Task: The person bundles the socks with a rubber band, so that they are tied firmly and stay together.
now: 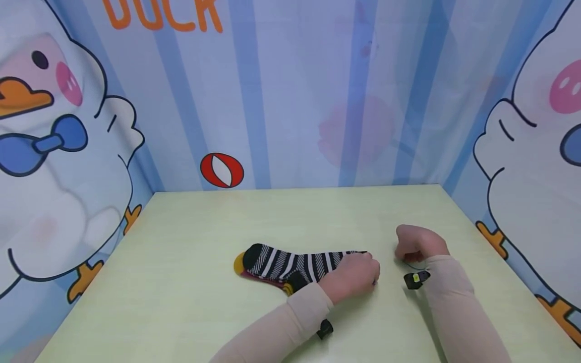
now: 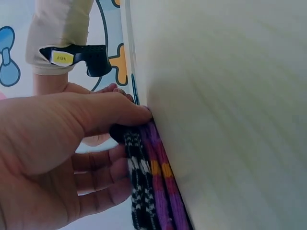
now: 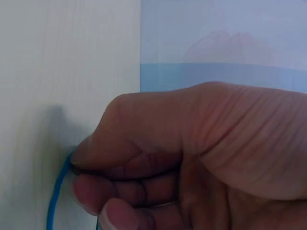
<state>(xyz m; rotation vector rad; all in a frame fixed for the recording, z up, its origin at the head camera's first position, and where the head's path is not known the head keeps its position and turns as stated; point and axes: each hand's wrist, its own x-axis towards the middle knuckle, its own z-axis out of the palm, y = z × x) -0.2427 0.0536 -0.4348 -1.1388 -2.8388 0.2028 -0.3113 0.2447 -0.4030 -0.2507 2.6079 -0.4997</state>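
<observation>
A black sock with white stripes (image 1: pixel 277 262) lies flat on the table (image 1: pixel 181 322). Under it, a second sock shows its yellow toe (image 1: pixel 238 264) and dark red edge. My left hand (image 1: pixel 351 276) grips the stacked socks at the cuff end. In the left wrist view, the thumb presses the purple, red and orange cuff (image 2: pixel 165 191) beside the black-and-white one (image 2: pixel 138 177). To the right, apart from the socks, my right hand (image 1: pixel 419 243) pinches a thin blue cord or band (image 3: pixel 56 194) between thumb and fingers. Part of that band is hidden by the hand.
Printed cloth walls with cartoon ducks (image 1: pixel 59 191) stand at both sides. A striped blue cloth (image 1: pixel 295 101) rises behind the table's back edge. Small black cameras hang at the left wrist (image 1: pixel 325 329) and right wrist (image 1: pixel 415 280).
</observation>
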